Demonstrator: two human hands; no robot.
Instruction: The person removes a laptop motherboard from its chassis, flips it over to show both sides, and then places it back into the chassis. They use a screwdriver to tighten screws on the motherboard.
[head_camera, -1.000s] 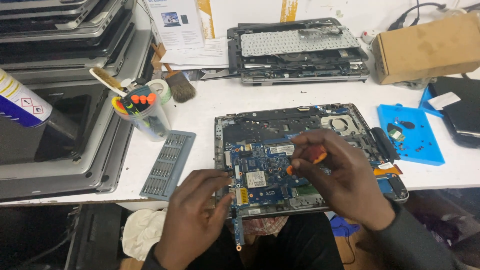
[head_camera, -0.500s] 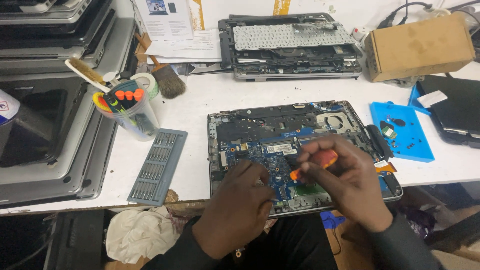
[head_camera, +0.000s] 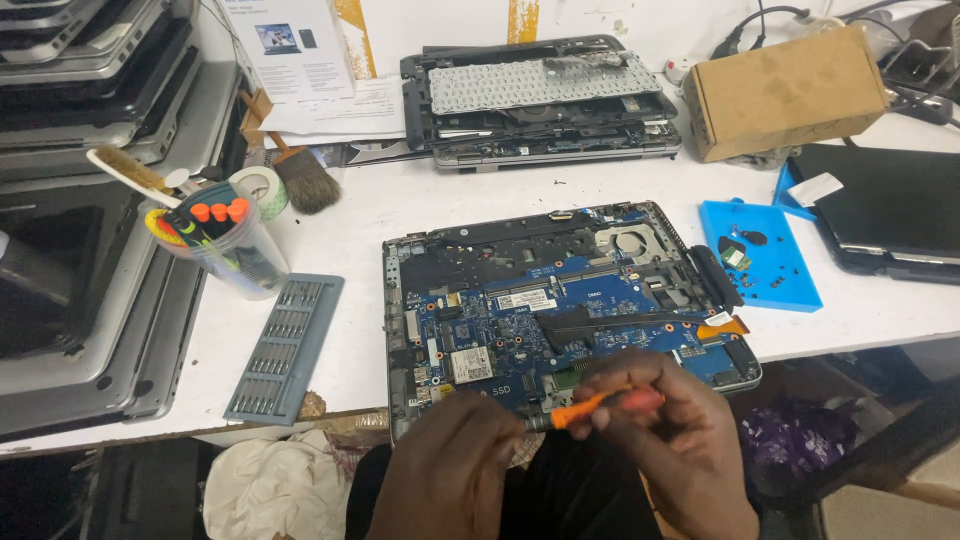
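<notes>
At the counter's (head_camera: 420, 215) near edge, an opened laptop (head_camera: 560, 300) lies with its blue circuit board exposed. Right hand (head_camera: 680, 440): grip closed on an orange screwdriver (head_camera: 595, 405), held level just off the laptop's front edge. Left hand (head_camera: 450, 470): fingers meet the screwdriver's tip; grip state cannot be told. Grey bit tray (head_camera: 285, 345) lies left.

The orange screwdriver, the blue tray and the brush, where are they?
orange screwdriver (head_camera: 590, 404), head view, on its orange handle.
blue tray (head_camera: 790, 285), head view, on a bare part of its floor.
brush (head_camera: 305, 184), head view, on its dark bristles.
</notes>
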